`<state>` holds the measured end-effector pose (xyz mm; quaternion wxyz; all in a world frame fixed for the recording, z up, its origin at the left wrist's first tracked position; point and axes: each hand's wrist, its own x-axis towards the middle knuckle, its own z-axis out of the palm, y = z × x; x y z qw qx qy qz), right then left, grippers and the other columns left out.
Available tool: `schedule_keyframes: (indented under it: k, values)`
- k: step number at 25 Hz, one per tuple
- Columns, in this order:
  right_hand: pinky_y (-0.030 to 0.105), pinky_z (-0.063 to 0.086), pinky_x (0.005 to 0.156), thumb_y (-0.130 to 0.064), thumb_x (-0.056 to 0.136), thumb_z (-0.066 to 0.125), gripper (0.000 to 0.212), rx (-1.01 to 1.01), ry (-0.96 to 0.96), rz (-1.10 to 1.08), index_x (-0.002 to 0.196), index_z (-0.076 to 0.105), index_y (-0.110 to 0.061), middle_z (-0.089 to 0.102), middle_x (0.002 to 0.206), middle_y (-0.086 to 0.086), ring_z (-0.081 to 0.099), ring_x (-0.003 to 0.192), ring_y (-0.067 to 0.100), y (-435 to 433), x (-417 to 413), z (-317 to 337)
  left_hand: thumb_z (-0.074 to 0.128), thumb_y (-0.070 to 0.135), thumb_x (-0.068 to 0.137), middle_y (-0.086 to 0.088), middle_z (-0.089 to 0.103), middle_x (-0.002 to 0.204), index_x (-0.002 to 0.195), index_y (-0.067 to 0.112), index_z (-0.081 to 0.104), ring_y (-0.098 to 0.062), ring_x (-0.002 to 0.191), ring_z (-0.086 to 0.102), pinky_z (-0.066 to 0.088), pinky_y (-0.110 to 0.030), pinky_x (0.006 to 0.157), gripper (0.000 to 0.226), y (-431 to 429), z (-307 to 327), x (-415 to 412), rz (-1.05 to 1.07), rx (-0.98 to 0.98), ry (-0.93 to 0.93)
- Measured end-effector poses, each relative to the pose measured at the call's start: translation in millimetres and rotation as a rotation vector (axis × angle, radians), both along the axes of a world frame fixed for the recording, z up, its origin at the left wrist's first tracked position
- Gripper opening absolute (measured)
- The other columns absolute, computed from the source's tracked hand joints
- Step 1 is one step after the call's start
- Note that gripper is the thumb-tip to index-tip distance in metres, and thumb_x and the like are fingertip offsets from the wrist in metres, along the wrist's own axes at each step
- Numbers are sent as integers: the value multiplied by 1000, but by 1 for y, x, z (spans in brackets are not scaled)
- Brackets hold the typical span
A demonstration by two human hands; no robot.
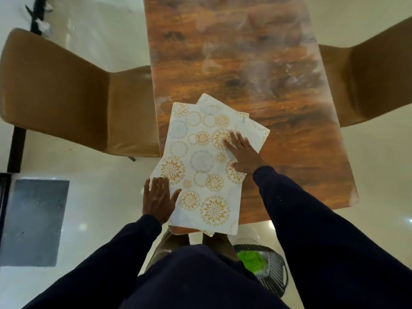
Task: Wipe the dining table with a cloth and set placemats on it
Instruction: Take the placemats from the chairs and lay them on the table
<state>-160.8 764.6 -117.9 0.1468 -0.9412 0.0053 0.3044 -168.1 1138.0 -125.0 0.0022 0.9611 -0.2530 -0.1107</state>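
A loose stack of white placemats with gold and grey flower circles lies on the near left corner of the brown wooden table and overhangs its near edge. My left hand rests on the stack's near left corner with fingers spread on top. My right hand lies flat on the stack's right side, fingers straight and spread. A green cloth sits in a dark wire basket on the floor by my feet.
Tan chairs stand at either side of the table, one on the left and one on the right. A grey mat lies on the pale glossy floor at the left. Faint streaks mark the tabletop.
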Motion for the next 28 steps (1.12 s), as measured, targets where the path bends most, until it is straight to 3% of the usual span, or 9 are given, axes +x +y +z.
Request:
schedule_keyframes:
  k: [2, 5, 7, 11, 15, 19, 23, 25, 28]
  values:
    - [50, -4, 131, -41, 102, 63, 96, 20, -41, -11, 168, -2, -17, -25, 172, 10, -22, 159, 34, 19, -1, 1, 24, 58, 110, -22, 65, 117, 128, -4, 62, -42, 108, 63, 46, -57, 104, 75, -3, 8, -8, 26, -37, 5]
    - [52, 0, 131, -47, 104, 58, 91, -17, -153, -194, 168, 4, -13, -15, 173, 18, -13, 161, 37, 52, -21, -4, 32, 50, 109, -25, 56, 146, 149, -4, 50, -43, 136, 55, 41, -57, 116, 69, -7, -1, -9, -3, -137, 26]
    - [53, -3, 131, -56, 101, 60, 100, -33, -177, -315, 168, -1, -14, -17, 171, 24, -16, 159, 42, 73, -44, -9, 28, 51, 110, -24, 34, 167, 160, -2, 34, -39, 155, 32, 26, -53, 127, 74, -9, -10, -1, -30, -209, 75]
    - [49, -7, 127, -75, 89, 63, 124, -29, -169, -501, 167, -10, -12, -20, 167, 32, -20, 157, 43, 79, -82, -15, 7, 63, 108, -20, 9, 174, 165, -2, 15, -35, 162, 8, 16, -50, 131, 86, -17, -20, 12, -27, -223, 191]
    - [51, -4, 129, -79, 85, 62, 128, -39, -133, -326, 166, -12, -13, -21, 167, 33, -19, 157, 46, 57, -63, -16, 14, 61, 109, -26, 24, 169, 160, -5, 33, -43, 156, 26, 34, -55, 124, 85, -20, -18, -3, 22, -176, 174]
    - [55, 4, 131, -72, 86, 69, 129, -36, -80, -108, 165, -19, -19, -26, 167, 29, -21, 157, 44, 40, -31, -8, 13, 63, 109, -28, 41, 161, 150, -3, 52, -49, 140, 51, 50, -59, 106, 87, -28, -8, -39, 165, -173, 169]
    - [55, -1, 130, -61, 95, 66, 110, -41, -117, -13, 167, -10, -25, -28, 169, 20, -22, 159, 37, 24, -36, -5, 12, 60, 110, -25, 36, 165, 154, 2, 48, -46, 149, 41, 38, -59, 120, 81, -35, -9, -52, 135, -162, 200]
    - [57, -4, 129, -59, 99, 59, 99, -53, -134, -70, 167, -6, -27, -27, 170, 16, -24, 158, 35, 7, -48, -8, 14, 57, 112, -21, 28, 170, 160, 7, 41, -42, 156, 29, 22, -56, 127, 75, -46, -12, -46, 81, -171, 213]
    - [58, -7, 129, -58, 103, 53, 93, -88, -150, -122, 167, -6, -26, -27, 171, 12, -25, 158, 35, -40, -61, -12, 15, 52, 113, -15, 21, 173, 164, 12, 34, -38, 159, 21, 13, -51, 127, 67, -78, -14, -38, -31, -180, 202]
